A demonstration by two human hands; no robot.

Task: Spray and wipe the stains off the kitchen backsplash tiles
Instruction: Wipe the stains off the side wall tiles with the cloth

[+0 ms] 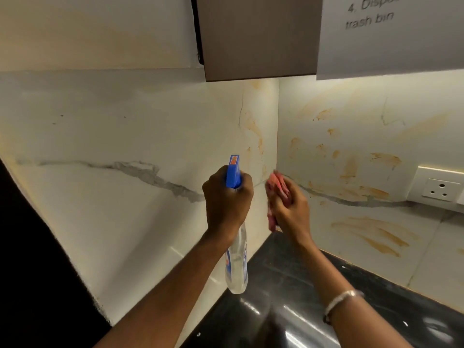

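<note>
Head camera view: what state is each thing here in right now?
spray bottle: upright, gripped by the left hand, nozzle facing the corner.
pink cloth: bunched in the right hand.
backsplash tiles: smeared with orange-brown stains.
wall socket: nothing plugged in.

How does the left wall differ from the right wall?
The left wall has only a few orange stains, close to the corner; the right wall is smeared with them across much of it. The right wall carries a socket; the left wall shows none. Both are pale tile with a grey vein.
</note>
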